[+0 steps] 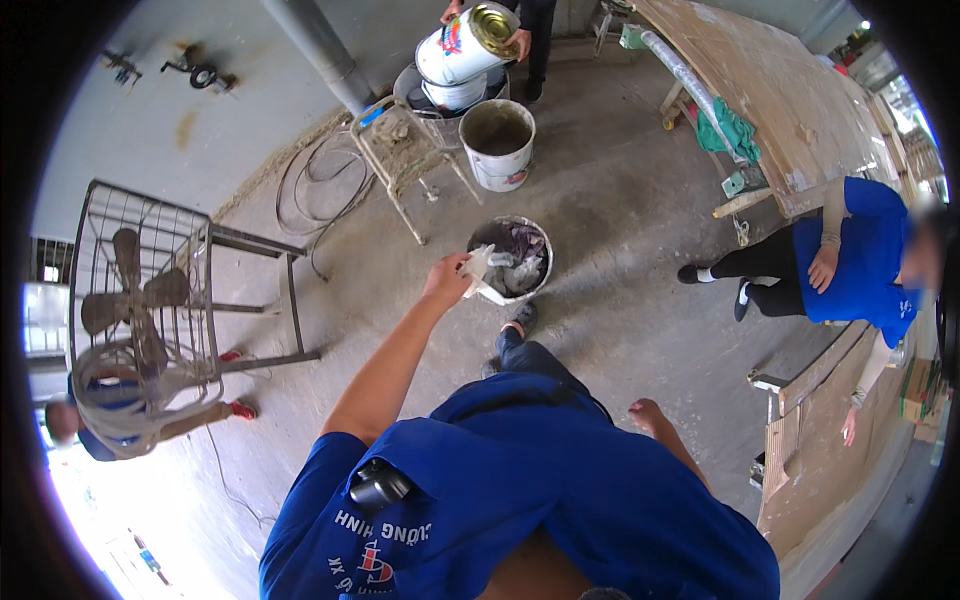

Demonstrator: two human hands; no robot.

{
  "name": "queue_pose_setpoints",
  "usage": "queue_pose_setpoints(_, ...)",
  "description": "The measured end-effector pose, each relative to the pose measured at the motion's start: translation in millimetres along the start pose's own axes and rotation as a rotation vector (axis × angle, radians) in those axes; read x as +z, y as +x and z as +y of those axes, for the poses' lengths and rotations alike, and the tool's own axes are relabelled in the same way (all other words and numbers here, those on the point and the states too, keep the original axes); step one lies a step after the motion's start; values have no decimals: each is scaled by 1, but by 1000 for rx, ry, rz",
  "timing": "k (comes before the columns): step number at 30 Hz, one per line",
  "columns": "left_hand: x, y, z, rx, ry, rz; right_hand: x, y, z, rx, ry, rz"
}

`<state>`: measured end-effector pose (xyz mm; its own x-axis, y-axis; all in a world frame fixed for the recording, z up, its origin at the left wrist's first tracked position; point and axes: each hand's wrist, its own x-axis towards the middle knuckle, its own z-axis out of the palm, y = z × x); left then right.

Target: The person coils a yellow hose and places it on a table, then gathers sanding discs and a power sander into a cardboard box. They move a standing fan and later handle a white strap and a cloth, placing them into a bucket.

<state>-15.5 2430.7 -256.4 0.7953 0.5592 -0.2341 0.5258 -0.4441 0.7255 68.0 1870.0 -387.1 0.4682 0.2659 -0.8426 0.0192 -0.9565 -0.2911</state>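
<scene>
My left hand is stretched forward, its fingers pinched on a crumpled piece of thin whitish plastic. The plastic hangs over the left rim of a round bucket that stands on the floor before my feet. Inside the bucket lie a dark, crumpled cloth-like heap and some pale grey scraps. My right hand hangs low at my right side, away from the bucket. Its fingers are curled in, and nothing shows in them.
Beyond stands a white bucket, beside a dirty metal stool and a coiled hose. A person there grips a white metal pail. To the left is a large caged fan; another person stands right, between wooden boards.
</scene>
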Motion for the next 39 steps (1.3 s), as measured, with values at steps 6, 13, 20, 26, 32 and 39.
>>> queue_pose_setpoints(6, 44, 86, 17, 199, 202, -99, -10, 54, -62, -119, -176, -21)
queue_pose_setpoints(13, 81, 147, 12, 300, 185, -331, -51, 58, -168, -123, 564, 281)
queue_pose_setpoints(20, 80, 219, -32, 452, 609, -1021, 45, 20, -203, 212, 833, 374)
queue_pose_setpoints(26, 36, 309, -92, 537, 740, -1238, 193, -19, -297, 631, 1047, 148)
queue_pose_setpoints(32, 36, 382, -148, 489, 833, -1150, 270, -4, -423, 437, 1283, 197)
queue_pose_setpoints(39, 141, 430, -164, 650, 543, -943, 384, -18, -489, 608, 1374, 153)
